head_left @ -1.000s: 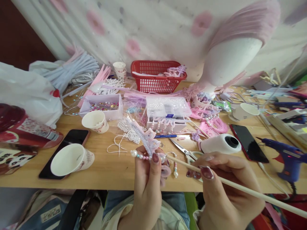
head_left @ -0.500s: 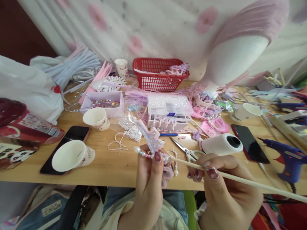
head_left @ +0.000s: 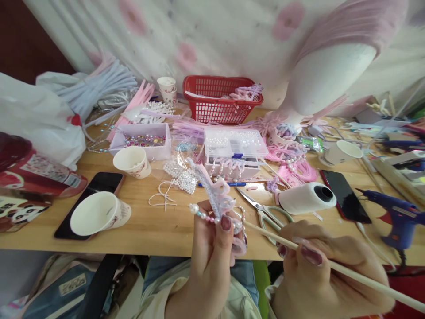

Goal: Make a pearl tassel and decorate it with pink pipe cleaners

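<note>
My left hand (head_left: 209, 252) is closed around a pink and white fuzzy ornament (head_left: 217, 197) with a short string of beads (head_left: 202, 215), held upright over the table's near edge. My right hand (head_left: 318, 270) pinches a long thin wooden stick (head_left: 352, 274). The stick's far end meets the ornament at my left thumb. Scissors (head_left: 262, 210) and a white thread spool (head_left: 307, 198) lie just beyond my hands.
The wooden table (head_left: 156, 226) holds two paper cups (head_left: 99, 212) (head_left: 133, 161), two phones (head_left: 89, 204) (head_left: 345, 197), a clear bead box (head_left: 235, 144), a red basket (head_left: 222, 99), a blue glue gun (head_left: 395, 212), pipe cleaners and a white foam head (head_left: 325, 79).
Both hands dropped slightly toward me and shifted right. The right hand slid back along the stick. The view tilted a little.
</note>
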A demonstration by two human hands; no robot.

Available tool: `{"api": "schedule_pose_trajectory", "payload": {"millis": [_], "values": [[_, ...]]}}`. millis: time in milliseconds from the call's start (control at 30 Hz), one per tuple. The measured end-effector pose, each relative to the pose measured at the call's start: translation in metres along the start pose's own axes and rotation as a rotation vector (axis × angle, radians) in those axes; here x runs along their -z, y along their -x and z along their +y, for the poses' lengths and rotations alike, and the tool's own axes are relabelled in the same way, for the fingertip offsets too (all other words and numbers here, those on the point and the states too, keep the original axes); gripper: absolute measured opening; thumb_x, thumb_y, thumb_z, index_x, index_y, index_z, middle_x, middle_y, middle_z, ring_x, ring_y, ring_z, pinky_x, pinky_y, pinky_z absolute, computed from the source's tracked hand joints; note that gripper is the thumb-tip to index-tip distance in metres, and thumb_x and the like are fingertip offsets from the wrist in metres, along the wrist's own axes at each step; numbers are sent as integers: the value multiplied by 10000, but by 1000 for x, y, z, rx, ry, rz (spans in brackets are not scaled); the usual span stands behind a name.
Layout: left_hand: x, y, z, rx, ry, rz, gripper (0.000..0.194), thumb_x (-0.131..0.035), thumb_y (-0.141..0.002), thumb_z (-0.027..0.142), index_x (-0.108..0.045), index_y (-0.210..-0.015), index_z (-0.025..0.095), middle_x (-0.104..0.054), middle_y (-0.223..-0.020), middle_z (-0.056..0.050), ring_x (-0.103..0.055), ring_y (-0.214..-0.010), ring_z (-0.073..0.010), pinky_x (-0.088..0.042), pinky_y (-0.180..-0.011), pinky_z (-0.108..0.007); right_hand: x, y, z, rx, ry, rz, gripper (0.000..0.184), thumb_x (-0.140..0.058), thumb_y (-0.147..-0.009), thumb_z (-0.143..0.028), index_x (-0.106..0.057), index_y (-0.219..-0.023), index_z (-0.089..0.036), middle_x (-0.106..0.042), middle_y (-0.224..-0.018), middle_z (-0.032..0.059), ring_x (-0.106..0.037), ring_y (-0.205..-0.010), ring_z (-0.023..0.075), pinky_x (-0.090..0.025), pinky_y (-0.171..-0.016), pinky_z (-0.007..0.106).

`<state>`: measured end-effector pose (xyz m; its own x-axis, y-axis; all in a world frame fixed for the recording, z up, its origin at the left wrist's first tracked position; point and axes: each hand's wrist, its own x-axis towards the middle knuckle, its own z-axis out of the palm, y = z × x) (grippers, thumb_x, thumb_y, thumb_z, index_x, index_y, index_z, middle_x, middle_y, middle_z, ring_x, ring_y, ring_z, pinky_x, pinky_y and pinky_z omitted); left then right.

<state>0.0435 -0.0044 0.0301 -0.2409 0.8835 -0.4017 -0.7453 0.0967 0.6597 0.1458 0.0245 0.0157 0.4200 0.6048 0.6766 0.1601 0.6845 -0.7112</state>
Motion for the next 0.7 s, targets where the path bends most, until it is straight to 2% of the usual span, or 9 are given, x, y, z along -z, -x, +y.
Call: {"api": "schedule_pose_trajectory", "payload": {"millis": [67, 167, 300, 433, 500, 600, 700], "values": [[1, 0, 1, 13, -2, -11, 465, -890, -725, 568, -654, -932, 225, -609, -677, 30, -512, -535, -43, -312, -445, -95, -1, -1, -2, -9, 7, -1, 270, -864, -822, -244, -664, -656, -171, -563, -511, -53, -558, -405, 141, -383, -380, 306], [3, -3, 3, 64, 22, -30, 511, -924, -673, 567, -652, -911, 206, -615, -699, 23, -511, -550, -50, -304, -457, -118, -2, -3, -4, -96, -16, -30, 312, -816, -870, -227, -620, -634, -173, -537, -491, -54, -529, -401, 125, -376, -400, 290], [3, -8, 6, 115, 38, -63, 543, -900, -672, 619, -630, -849, 183, -604, -683, 25, -519, -543, -61, -337, -486, -153, 1, -2, -3, -185, -27, -54, 292, -803, -892, -237, -637, -661, -173, -560, -494, -42, -531, -430, 132, -388, -424, 279], [3, -12, 5, 100, 42, -62, 535, -894, -686, 615, -624, -840, 180, -597, -693, 33, -489, -541, -49, -380, -523, -165, 3, -2, -2, -186, -19, -66, 262, -788, -901, -206, -656, -676, -174, -579, -510, -39, -529, -459, 136, -430, -475, 299], [4, -14, 4, 85, 16, -54, 502, -908, -697, 572, -634, -855, 182, -580, -686, 41, -476, -543, -45, -378, -526, -164, 5, -2, -2, -192, -54, -118, 210, -768, -906, -159, -673, -719, -169, -594, -538, -31, -551, -496, 144, -430, -482, 293], [5, -17, 4, 55, -23, -20, 507, -910, -686, 580, -643, -861, 186, -564, -663, 44, -481, -557, -53, -337, -500, -157, 9, -1, -2, -285, -108, -215, 142, -712, -935, -100, -695, -817, -177, -638, -629, -8, -586, -575, 151, -444, -507, 279], [4, -17, 5, 59, -27, 20, 520, -926, -658, 577, -632, -830, 184, -592, -682, 31, -488, -571, -57, -313, -488, -153, 11, 0, -4, -350, -173, -284, 120, -665, -965, -109, -705, -891, -194, -639, -710, 6, -586, -604, 147, -451, -518, 271]]}}
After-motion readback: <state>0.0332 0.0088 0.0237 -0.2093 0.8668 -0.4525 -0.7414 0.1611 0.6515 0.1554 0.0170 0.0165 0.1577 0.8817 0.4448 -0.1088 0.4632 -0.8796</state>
